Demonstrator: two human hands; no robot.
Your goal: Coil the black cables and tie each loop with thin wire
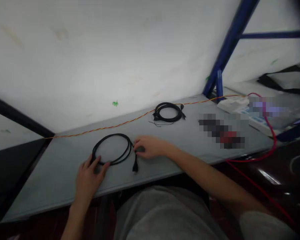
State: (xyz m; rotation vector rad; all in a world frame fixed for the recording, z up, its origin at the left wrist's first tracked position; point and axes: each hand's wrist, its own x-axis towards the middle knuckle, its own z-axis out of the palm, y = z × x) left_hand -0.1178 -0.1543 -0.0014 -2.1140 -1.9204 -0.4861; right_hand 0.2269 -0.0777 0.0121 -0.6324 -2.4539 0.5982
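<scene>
A black cable (123, 160) lies in a wide loop on the grey tabletop. At the loop's lower left, my left hand (90, 173) has its fingers spread, touching the cable. My right hand (150, 146) pinches the cable at the loop's right side, and a black connector (135, 166) hangs down just below the fingers. Farther back, a second black cable (168, 120) lies coiled, with its connectors at the coil's sides and thin dark wire pieces near it.
A twisted red and yellow wire (110, 127) runs along the back edge of the grey table (52, 173). At the right are a blurred dark and red object (221, 131), a white device (258, 125), a red cable (274, 143) and a blue metal frame (227, 50).
</scene>
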